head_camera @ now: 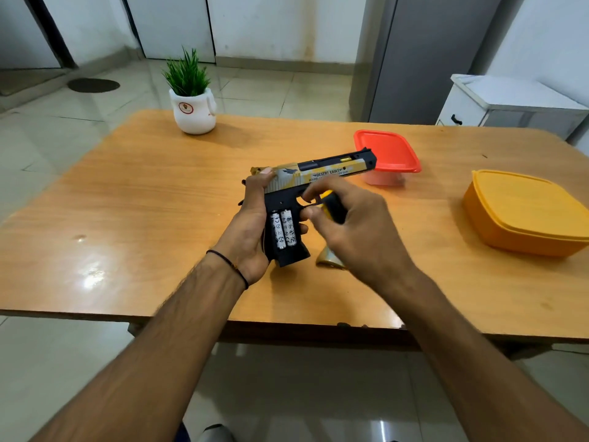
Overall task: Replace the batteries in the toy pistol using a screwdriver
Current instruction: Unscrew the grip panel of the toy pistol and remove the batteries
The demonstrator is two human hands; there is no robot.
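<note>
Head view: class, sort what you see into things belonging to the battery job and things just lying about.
Belong to the job: toy pistol, held by the left hand; two batteries in its grip; screwdriver in the right hand; loose cover piece on the table, probably.
Lying about: potted plant; red-lidded box; yellow box.

You are in what looks like a room of a home rather than a workshop; the wooden counter [143,202] carries a small potted plant [191,97] in a white ceramic pot and two plastic food boxes, one red-lidded [387,154], one orange [522,212]; glossy pale floor tiles [63,129] run to plain white walls [271,23]; a round dark mat [93,85] lies on the floor at far left; a tall grey cupboard [424,59] stands beside a small white cabinet [510,103] with a black handle.
</note>
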